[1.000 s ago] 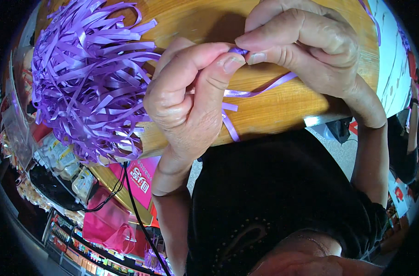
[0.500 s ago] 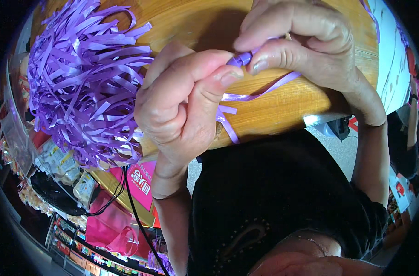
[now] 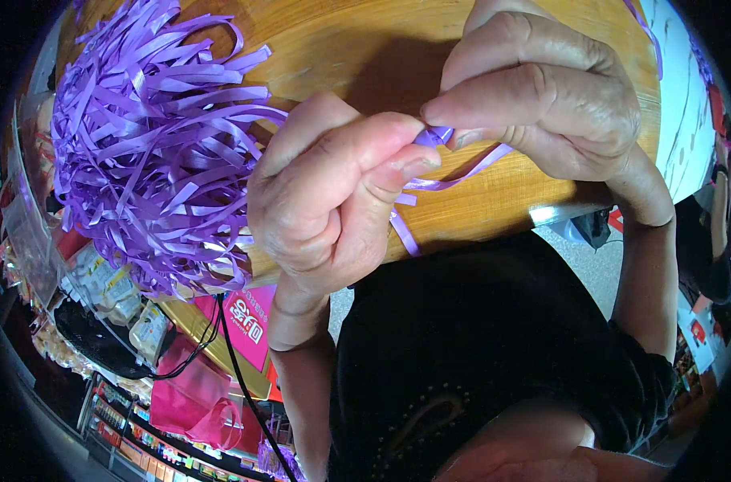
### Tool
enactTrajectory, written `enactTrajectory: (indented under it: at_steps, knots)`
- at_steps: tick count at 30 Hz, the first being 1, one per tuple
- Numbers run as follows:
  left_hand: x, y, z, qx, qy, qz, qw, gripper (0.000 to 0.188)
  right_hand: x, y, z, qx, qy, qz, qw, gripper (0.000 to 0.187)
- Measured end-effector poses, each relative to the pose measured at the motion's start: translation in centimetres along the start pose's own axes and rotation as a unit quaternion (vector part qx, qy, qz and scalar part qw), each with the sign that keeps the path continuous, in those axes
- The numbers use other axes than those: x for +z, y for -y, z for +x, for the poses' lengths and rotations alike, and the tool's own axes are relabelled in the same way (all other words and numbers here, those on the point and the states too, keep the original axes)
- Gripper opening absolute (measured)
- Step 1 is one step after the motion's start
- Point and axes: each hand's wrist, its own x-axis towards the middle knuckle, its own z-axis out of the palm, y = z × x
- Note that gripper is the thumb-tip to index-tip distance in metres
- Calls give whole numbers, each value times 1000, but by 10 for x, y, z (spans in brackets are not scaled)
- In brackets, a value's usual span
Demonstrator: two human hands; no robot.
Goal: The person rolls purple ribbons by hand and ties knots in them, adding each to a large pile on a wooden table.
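A purple satin ribbon (image 3: pixel 432 138) is pinched between my two hands, which nearly meet above the wooden table. My left hand (image 3: pixel 325 189) grips its folded or knotted part between thumb and forefinger. On the other side, my right hand (image 3: pixel 542 96) pinches the same ribbon, its thumb partly behind the fingers. One ribbon tail curves below my right hand, and another hangs down beside my left thumb. The exact shape of the fold is hidden by my fingertips. Left of my left hand lies a large heap of purple ribbon strips (image 3: pixel 152 161).
The wooden table (image 3: pixel 494 201) has a curved near edge close to my body. A white marbled surface (image 3: pixel 686 120) adjoins it at right. Below left are a pink bag (image 3: pixel 190 398), a black cable (image 3: pixel 241 377) and plastic-wrapped goods (image 3: pixel 104 281). Another person's arm (image 3: pixel 720 193) shows at far right.
Both hands have shifted slightly to the right and down with the ribbon. My right fingers have closed further over it, and less of the ribbon shows between my fingertips.
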Motion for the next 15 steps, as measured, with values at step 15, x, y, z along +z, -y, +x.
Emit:
enactTrajectory:
  at_steps: [15]
  knots:
    - [3,-9,-6,-3,8,70,998,17,-6,8,3,-49,72,-97,991,30]
